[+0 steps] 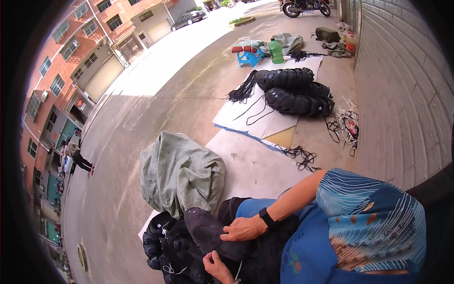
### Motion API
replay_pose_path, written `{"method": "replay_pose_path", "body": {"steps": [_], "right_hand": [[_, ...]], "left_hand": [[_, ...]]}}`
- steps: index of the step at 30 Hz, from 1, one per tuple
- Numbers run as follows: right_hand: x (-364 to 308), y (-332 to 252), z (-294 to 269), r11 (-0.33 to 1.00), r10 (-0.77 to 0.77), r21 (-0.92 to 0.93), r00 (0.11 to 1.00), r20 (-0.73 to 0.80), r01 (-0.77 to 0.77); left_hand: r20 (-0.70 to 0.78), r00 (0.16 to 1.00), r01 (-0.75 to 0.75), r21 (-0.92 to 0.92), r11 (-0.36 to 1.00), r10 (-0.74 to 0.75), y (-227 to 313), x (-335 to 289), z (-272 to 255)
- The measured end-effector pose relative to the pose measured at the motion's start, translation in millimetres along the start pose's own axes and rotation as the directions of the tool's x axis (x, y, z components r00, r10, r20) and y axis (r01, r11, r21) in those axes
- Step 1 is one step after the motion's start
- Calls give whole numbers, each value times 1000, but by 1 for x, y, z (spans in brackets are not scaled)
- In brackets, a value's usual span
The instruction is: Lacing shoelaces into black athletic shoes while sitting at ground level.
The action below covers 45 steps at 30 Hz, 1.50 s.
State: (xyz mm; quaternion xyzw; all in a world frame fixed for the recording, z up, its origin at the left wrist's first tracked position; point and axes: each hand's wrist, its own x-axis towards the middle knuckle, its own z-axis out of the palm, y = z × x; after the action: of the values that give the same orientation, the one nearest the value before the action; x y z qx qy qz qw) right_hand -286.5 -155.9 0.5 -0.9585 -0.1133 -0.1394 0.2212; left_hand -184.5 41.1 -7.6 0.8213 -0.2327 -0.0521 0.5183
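Observation:
Across my lap lies a dark grey-black cloth piece (204, 226), rounded like a cap, with small pale marks on it. My right hand (243, 229), a black band on its wrist, rests on this cloth with its fingertips closed on the fabric. Just below, my left hand (218, 267) holds its thumb and forefinger pinched together close to the cloth's lower edge; what they grip is too small to make out. Beside my lap sits a heap of black padded pieces (165, 244) with white string (175, 271) among them. A blue apron (307, 246) covers me.
A grey-green cloth sack (182, 173) lies beyond my lap. Farther off, black tied bundles (298, 104) rest on white sheets (241, 111), near tangled cords (347, 120). A blue stool (249, 58), green bottle (276, 52) and motorcycle (305, 7) stand beyond. A wall (402, 94) runs along the right.

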Motion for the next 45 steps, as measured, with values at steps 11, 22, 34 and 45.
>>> {"method": "replay_pose_path", "body": {"steps": [11,22,34,45], "right_hand": [[17,-2,-2,900,-268,-387,955,-126,201],[34,-35,14,964,-85,254,996,26,76],[43,-37,22,996,89,19,996,-21,-89],[45,-29,30,995,86,59,991,-100,-80]], "left_hand": [[-6,1000,-18,-78,997,18,-3,0,-1],[128,988,108,-217,970,-82,-2,0,-12],[51,999,2,-140,990,5,-4,3,-10],[72,995,-65,-35,997,67,-5,12,-8]]}}
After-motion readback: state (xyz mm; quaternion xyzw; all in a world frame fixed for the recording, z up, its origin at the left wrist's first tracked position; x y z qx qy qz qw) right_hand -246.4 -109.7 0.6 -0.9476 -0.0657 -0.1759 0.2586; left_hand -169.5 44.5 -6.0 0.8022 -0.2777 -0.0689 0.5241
